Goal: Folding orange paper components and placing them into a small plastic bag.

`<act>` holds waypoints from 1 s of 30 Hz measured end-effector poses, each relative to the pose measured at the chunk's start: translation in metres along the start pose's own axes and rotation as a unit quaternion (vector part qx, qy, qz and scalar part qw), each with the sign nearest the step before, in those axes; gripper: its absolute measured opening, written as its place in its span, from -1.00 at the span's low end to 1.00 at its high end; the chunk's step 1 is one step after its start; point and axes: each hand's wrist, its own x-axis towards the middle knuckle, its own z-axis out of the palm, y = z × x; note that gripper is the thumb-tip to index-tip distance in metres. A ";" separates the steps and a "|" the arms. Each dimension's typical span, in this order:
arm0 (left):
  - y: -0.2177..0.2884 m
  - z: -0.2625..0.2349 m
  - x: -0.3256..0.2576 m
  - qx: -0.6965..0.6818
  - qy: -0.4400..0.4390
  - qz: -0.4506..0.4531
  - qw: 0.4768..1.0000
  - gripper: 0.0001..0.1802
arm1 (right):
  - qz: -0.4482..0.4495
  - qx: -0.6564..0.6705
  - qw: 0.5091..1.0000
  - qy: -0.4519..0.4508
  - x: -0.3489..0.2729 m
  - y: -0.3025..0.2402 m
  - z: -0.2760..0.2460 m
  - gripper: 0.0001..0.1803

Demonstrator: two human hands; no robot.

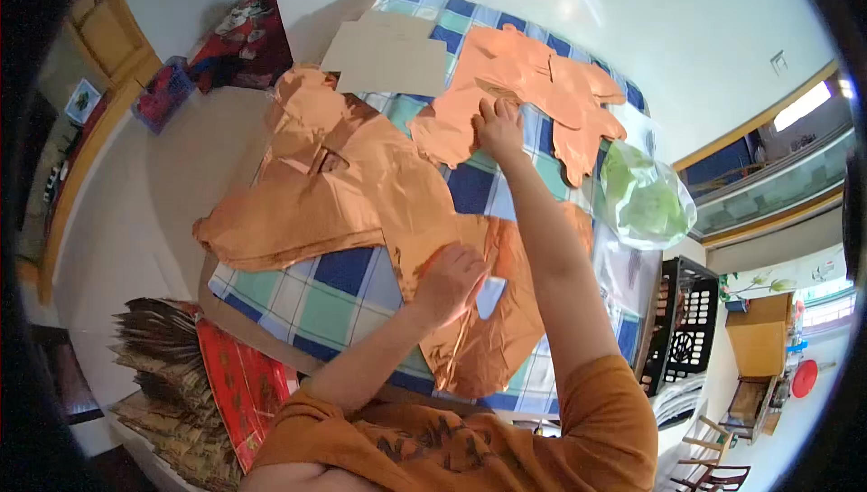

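1. Far left, a blue plastic basket (pixel 155 111) with red contents sits on the floor, near the wall.
2. At lower left, a thick layered stack of brown, ragged-edged sheets (pixel 172 393) stands beside a red sheet with a gold-toned pattern (pixel 237 379).
3. Shiny, irregularly shaped copper-coloured foil sheets (pixel 348 194) lie flat and overlapping across the left and middle of a table covered by a blue, green and white checked cloth (pixel 330 307).
4. Above them, a flat grey-beige card with stepped edges (pixel 388 54) lies on the cloth.
5. The left hand (pixel 452 282) rests on the foil near the front edge, its fingers close together; whether they pinch it, I cannot tell.
6. The right hand (pixel 499 128) reaches farther in, fingers bent and slightly spread, tips at the near edge of a stack of matte peach-coloured cut-out pieces (pixel 519 67); a pinch cannot be made out.
7. Right of that stack sits a crumpled green-and-white plastic bag (pixel 643 194).
8. Beyond the table's right edge is a black lattice-sided plastic crate (pixel 685 325).
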 end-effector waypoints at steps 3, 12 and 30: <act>-0.011 -0.007 -0.001 -0.016 0.029 -0.026 0.999 -0.75 | -0.061 0.014 0.997 -0.055 0.024 0.000 -0.009 -0.58; -0.010 -0.019 0.003 -0.056 0.027 -0.085 0.994 -0.73 | -0.072 0.023 0.985 0.157 0.067 0.063 -0.013 -0.72; -0.008 -0.014 -0.002 -0.074 -0.045 -0.114 0.990 -0.69 | -0.118 -0.018 0.983 -0.142 0.114 0.140 0.006 -0.45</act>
